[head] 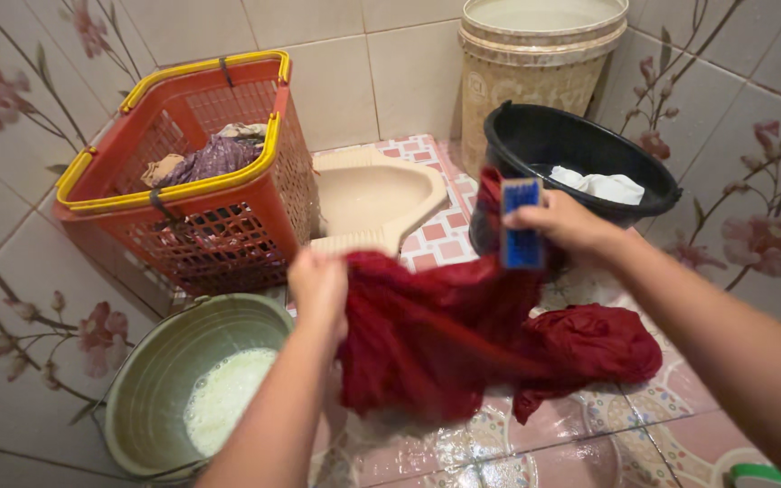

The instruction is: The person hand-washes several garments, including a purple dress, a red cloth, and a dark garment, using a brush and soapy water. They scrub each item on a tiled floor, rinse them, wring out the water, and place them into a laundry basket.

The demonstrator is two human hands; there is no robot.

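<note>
Wet red cloth [445, 334], glossy tiles [580, 452]

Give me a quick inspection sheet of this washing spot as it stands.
Surface: wet patterned floor tiles.
Job's things: red cloth, partly lifted, the rest bunched on the floor; blue scrub brush.
Clutter: orange laundry basket holding clothes; green bucket with soapy water; black basin with white cloth; tall beige bin.
Grippers: left hand grips the cloth's edge; right hand holds the brush against the cloth.
Cables: nothing seen.
Surroundings: floral wall tiles; beige squat toilet pan.
</note>
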